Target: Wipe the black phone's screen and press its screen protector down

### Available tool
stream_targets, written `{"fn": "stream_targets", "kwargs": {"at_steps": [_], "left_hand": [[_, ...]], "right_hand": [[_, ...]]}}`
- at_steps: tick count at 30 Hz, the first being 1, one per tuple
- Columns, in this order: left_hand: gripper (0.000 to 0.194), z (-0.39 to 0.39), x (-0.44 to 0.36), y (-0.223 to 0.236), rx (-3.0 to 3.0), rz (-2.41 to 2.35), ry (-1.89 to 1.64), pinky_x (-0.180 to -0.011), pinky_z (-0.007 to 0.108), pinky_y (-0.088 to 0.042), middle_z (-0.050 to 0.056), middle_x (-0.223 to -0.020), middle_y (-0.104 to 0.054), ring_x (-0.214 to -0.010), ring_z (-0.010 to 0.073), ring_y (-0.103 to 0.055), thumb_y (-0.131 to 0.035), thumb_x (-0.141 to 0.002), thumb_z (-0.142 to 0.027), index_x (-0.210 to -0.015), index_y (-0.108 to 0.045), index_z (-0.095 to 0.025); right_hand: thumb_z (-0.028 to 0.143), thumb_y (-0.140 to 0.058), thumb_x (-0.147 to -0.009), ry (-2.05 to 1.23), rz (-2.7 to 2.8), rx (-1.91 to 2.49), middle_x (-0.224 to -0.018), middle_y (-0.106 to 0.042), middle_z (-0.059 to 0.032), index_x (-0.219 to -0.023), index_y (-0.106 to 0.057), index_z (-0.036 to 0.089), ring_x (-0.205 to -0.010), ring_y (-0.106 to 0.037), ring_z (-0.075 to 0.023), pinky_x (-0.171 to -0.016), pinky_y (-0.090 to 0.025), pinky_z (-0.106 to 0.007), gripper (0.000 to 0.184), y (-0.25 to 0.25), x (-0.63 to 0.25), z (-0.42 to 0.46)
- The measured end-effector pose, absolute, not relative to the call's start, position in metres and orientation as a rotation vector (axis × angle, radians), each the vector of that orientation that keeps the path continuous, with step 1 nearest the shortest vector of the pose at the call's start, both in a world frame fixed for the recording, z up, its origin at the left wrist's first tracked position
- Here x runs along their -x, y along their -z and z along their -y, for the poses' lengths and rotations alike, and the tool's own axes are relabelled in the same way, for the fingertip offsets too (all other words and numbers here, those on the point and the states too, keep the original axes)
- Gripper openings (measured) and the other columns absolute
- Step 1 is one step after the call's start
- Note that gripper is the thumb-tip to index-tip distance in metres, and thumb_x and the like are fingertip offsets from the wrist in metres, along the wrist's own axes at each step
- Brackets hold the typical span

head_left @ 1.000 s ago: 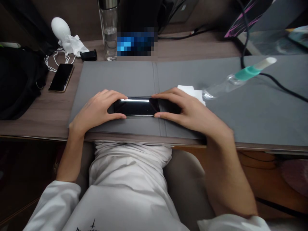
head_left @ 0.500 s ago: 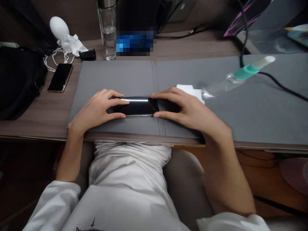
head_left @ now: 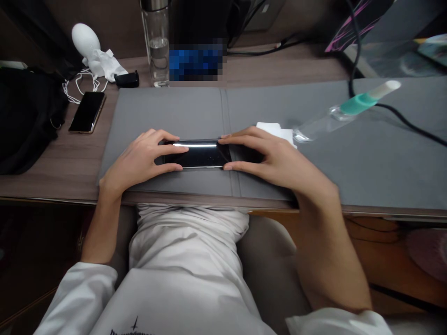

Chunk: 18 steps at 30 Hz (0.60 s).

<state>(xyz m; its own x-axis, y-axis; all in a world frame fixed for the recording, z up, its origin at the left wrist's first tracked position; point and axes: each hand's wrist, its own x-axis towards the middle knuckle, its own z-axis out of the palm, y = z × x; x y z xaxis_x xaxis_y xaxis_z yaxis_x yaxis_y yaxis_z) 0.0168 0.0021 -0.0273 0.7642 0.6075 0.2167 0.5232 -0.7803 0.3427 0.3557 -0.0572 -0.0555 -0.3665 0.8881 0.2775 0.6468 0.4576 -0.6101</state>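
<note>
A black smartphone (head_left: 202, 156) lies sideways, screen up, on the grey desk mat (head_left: 174, 109). My left hand (head_left: 143, 156) grips its left end, thumb on the near edge and a finger across the glass. At the right end, my right hand (head_left: 267, 156) pinches the phone between thumb and fingers, the fingertips at the far edge. A bright streak reflects on the screen. Just beyond my right hand sits a white cloth or paper piece (head_left: 274, 129), partly hidden by the hand.
A clear spray bottle with a teal neck (head_left: 359, 103) is on the mat at right, near a black cable (head_left: 412, 123). Another phone (head_left: 87, 112), a black clip-like object (head_left: 126, 79), a white egg-shaped item (head_left: 85, 40) and a glass bottle (head_left: 159, 58) are at back left. A black bag (head_left: 30, 116) stands far left.
</note>
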Motion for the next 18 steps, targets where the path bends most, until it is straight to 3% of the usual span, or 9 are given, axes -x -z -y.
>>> {"fn": "stream_targets", "kwargs": {"at_steps": [18], "left_hand": [[0.037,-0.0022,-0.0173,0.0266,-2.656,-0.897,-0.433,-0.116,0.051,-0.049,0.009,-0.145,-0.072,-0.129,0.0300,-0.064,-0.076,-0.105,-0.046,-0.139,-0.080,-0.034]], "right_hand": [[0.059,-0.076,-0.100,-0.602,2.170,1.244,-0.150,-0.075,-0.0068,-0.149,-0.073,0.037,-0.137,-0.071,-0.0388,-0.122,-0.055,-0.060,0.054,0.0517,-0.3640,0.0592]]}}
